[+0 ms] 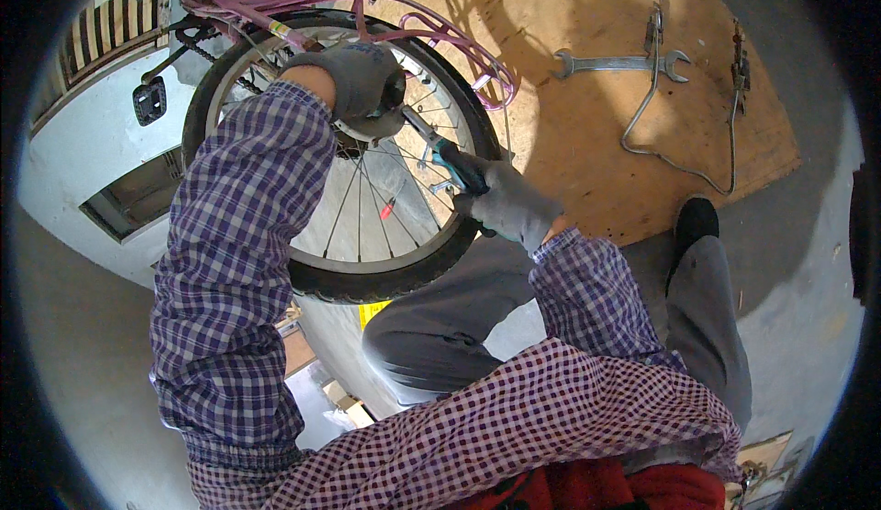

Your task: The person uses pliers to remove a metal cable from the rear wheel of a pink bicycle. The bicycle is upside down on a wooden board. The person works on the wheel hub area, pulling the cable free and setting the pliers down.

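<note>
A bicycle wheel with a black tire [353, 287] and thin spokes fills the upper middle, attached to a pink bicycle frame [275, 3]. My left hand [362, 83], in a grey glove, is curled closed over the hub area. Its fingers are largely hidden, so what lies in them cannot be made out. My right hand [518, 202], also gloved, is wrapped around the dark teal handles of a pair of pliers [462, 168]. The metal jaws point up and left, close beside my left hand's fingers.
A plywood board [587, 152] lies at the right, bearing a double open-ended wrench [610, 64] and a bent cable [633, 147] with metal fittings. Through the spokes show a small red piece [387, 208] and metal tools. A pedal [150, 101] sticks out left, above a white panel [110, 175].
</note>
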